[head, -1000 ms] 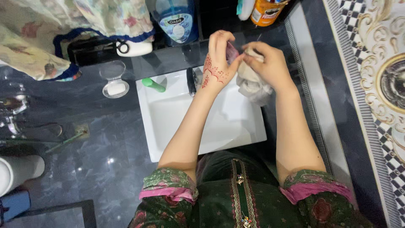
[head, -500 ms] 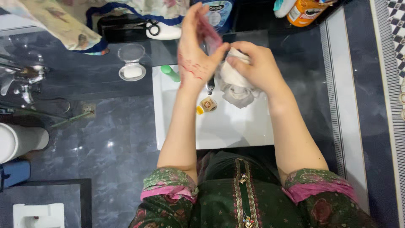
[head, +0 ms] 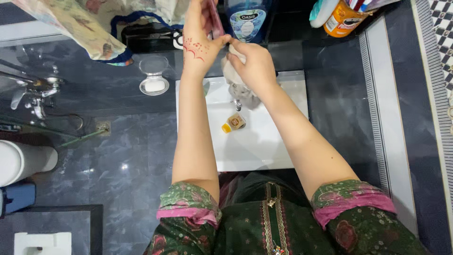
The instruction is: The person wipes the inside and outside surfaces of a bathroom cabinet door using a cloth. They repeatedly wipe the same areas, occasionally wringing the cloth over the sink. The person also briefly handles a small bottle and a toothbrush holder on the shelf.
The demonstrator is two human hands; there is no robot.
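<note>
Your left hand held a thin pinkish flat item upright above the white sink — fingers pinching its edges, which left the face exposed. Your right hand had fingers bunched on a white cloth, pressed at the item's lower edge — looked like wiping. A small brown bottle lay in the basin.

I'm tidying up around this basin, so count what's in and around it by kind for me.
Bottles: 2, the blue bottle and the small yellow-capped bottle
Canister: 1, the orange canister
Soap dish: 1
Cloths: 2, the grey rag and the floral cloth
Total: 6
</note>
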